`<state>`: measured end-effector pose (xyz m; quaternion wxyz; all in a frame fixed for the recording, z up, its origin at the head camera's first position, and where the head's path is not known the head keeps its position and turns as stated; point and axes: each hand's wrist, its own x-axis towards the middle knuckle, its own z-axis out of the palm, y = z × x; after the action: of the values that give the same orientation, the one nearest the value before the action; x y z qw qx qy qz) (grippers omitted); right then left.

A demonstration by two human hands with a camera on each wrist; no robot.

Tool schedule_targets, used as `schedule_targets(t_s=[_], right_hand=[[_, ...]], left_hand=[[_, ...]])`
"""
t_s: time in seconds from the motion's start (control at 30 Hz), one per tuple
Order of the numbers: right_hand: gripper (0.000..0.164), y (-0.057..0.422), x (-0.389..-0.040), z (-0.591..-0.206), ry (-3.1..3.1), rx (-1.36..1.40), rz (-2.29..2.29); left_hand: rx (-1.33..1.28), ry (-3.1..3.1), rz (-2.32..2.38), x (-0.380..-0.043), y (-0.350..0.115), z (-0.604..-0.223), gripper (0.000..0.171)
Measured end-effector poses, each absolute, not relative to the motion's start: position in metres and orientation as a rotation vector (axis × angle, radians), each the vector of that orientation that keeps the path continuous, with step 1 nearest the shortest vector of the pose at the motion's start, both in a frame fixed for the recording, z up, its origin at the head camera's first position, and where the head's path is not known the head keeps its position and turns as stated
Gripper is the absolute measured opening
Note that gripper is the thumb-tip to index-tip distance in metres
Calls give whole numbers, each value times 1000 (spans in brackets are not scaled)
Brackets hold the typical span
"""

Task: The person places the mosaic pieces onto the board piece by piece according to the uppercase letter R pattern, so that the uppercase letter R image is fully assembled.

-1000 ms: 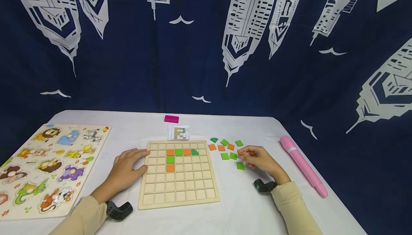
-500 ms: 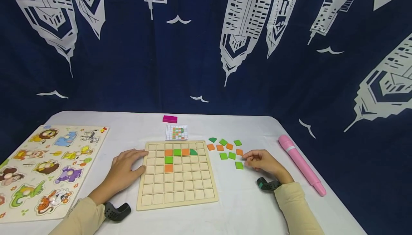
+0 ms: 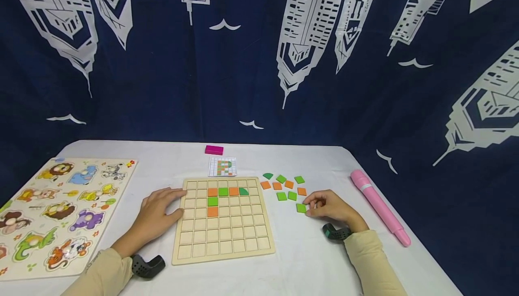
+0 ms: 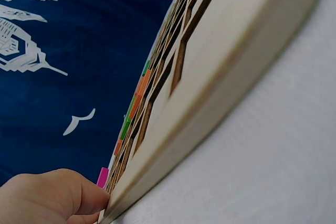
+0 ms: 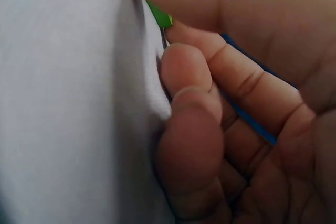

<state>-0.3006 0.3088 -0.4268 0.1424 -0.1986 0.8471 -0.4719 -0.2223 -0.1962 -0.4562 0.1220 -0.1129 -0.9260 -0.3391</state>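
Thumb and forefinger of the right hand flank the nearest green tile, grip impossible to tell, right of the grid board; the left hand, fingers extended, touches its left edge. Pattern card lies beyond.

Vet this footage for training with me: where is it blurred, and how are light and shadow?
Head: fairly even light, grid board lines readable; left wrist: the board's near edge looks soft, its grid steeply foreshortened; right wrist: white table surface soft, with a dim shadow beside the fingers, themselves slightly soft.
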Motion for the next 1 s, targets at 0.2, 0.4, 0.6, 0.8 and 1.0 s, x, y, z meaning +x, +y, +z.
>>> schedule_targets(t_s=[0.2,0.4,0.6,0.8,1.0], right_hand=[[26,306,-302,-427,2472,-597,-1343],[25,305,-301,-428,2501,-609,-1341],[27,304,-301,-428,2505,-649,-1370],[27,297,-301,-425,2497,-671,-1374],[27,278,-300,-421,2438,-721,-1359]], left_hand=[[-328,-2701,-992,-222,-196,-457,48],[-329,-2698,-990,-223,-196,-457,48],[-321,-2697,-990,-223,-196,-457,47],[-315,-2697,-991,-223,-196,-457,47],[-325,-2688,-984,-224,-197,-458,47]])
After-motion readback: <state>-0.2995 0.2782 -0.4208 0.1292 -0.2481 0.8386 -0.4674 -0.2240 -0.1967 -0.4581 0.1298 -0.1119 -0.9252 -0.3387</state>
